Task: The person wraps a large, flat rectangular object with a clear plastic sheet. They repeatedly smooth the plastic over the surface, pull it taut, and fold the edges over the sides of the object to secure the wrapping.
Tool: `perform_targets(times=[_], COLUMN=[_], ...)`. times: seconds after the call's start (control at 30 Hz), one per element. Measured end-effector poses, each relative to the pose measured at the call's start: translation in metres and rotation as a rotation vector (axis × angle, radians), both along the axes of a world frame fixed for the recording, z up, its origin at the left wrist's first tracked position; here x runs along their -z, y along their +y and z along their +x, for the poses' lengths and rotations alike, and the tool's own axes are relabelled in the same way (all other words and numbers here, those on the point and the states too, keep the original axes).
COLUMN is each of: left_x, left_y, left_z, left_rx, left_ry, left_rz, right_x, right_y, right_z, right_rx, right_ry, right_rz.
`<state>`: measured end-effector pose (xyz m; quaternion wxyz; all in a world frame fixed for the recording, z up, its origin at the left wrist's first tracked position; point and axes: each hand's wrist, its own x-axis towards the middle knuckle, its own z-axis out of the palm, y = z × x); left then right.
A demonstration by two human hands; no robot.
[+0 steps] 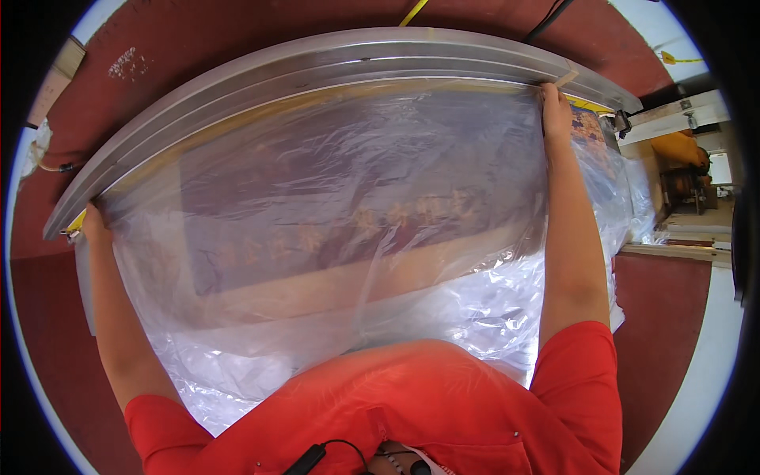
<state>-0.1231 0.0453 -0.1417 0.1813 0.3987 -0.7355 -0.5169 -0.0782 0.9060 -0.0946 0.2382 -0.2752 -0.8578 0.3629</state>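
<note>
A large clear plastic bag (443, 309) lies spread out before me. A dark flat sheet with faint lettering (332, 182) shows through the plastic, with a tan band below it. My arms are stretched wide along the bag's far edge. My left hand (93, 220) is closed on its far left corner, fingers partly hidden. At the far right corner, my right hand (556, 111) grips the plastic with fingers bent over the edge. Both hands are right against a long grey metal bar (356, 55) with a yellow strip along its near side.
Beyond the bar is a dark red surface (198, 32). More crinkled plastic with an orange and blue printed piece (587, 127) lies right of my right arm. A black clamp-like part (622, 123) sits at the bar's right end. Farther right stands a wooden frame (681, 249).
</note>
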Motion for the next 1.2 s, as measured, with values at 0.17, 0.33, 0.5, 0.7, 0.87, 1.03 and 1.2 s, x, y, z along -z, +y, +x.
perform_targets(times=[0.17,0.33,0.5,0.7,0.87,1.03,1.2], left_x=[-0.04,-0.068,-0.087,-0.115,-0.076,-0.094,-0.097], left_y=[0.004,-0.115,-0.05,0.358,0.51,0.388,0.154], left_z=[0.021,0.083,0.107,0.069,0.101,0.134,0.162], left_rx=[0.211,0.229,0.38,1.176,1.397,1.662,0.947], left_ry=[0.101,0.01,-0.608,-0.027,0.24,-0.19,-0.323], left_rz=[0.14,-0.051,-1.039,-0.526,-0.292,-0.094,-0.538], right_x=[-0.04,-0.053,-0.031,-0.018,-0.026,-0.039,-0.026], right_y=[-0.026,-0.111,-0.15,-0.154,-0.147,-0.064,-0.152], right_z=[0.011,0.037,0.058,0.062,0.07,0.122,0.155], right_rx=[-0.276,-0.55,-0.686,-0.661,-0.465,-0.365,-0.837], right_ry=[-0.235,-0.149,-0.124,-0.014,0.389,-0.204,-0.196], right_rz=[-0.136,-0.222,-0.622,-0.611,0.257,0.569,0.79])
